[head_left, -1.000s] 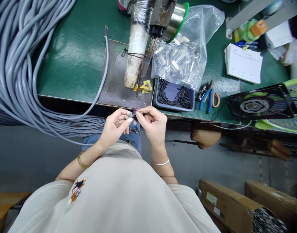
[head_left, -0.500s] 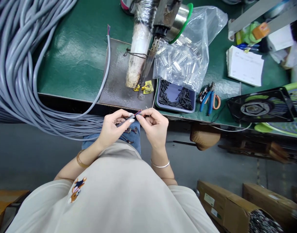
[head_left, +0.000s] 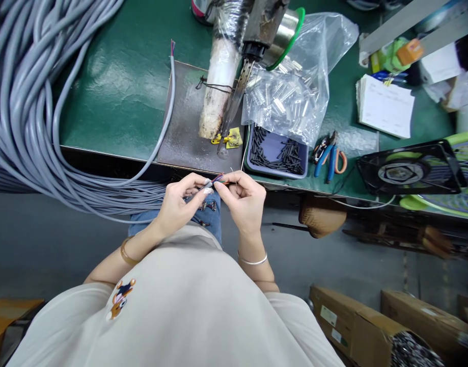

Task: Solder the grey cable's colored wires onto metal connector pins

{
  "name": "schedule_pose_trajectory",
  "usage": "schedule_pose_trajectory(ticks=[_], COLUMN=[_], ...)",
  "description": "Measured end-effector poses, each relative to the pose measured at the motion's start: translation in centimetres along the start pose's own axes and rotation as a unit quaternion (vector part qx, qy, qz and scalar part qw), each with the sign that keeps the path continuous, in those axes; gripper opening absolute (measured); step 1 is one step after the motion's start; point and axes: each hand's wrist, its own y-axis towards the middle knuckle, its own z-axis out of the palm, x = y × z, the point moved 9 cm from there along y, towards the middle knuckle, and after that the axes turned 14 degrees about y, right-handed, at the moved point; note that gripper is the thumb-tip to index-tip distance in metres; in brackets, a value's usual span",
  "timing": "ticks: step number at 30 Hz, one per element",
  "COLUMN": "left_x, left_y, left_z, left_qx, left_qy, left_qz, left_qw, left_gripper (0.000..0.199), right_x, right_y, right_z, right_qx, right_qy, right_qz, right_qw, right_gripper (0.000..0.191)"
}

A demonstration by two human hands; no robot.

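Just off the table's front edge, my two hands meet over my lap. My left hand pinches a grey cable near its stripped end. Thin coloured wires, red, blue and dark ones among them, come out of that end. Thumb and finger of my right hand are closed on these wires, and their tips are partly hidden. A fine strand sticks up above the right fingers. Small connectors with metal pins lie on my jeans below the hands.
A thick bundle of grey cables fills the left. A soldering iron hangs over a metal plate. Right of it are a purple tray of black tubes, a plastic bag of connectors, pliers and a fan.
The wires between my fingertips are a little more fanned out, with a green one showing. Both hands stay in nearly the same place.
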Motion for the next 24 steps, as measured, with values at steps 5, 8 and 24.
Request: schedule_pose_trajectory(ticks=[5,8,24], left_x=[0.1,0.3,1.0], left_y=[-0.1,-0.2,-0.3], left_z=[0.0,0.6,2.0], left_qx=[-0.002,0.023,0.09], left_qy=[0.034,-0.008,-0.161], left_qz=[0.006,-0.017,-0.066], left_qw=[0.999,1.0,0.981], left_gripper=[0.014,0.016,0.023], right_x=[0.1,0.4,-1.2], right_y=[-0.1,0.0,0.0], right_z=[-0.1,0.0,-0.1], right_qx=[0.001,0.01,-0.02], right_qy=[-0.026,-0.028,0.057], right_qz=[0.011,-0.001,0.076], right_qw=[1.0,1.0,0.995], right_gripper=[0.016,0.016,0.014])
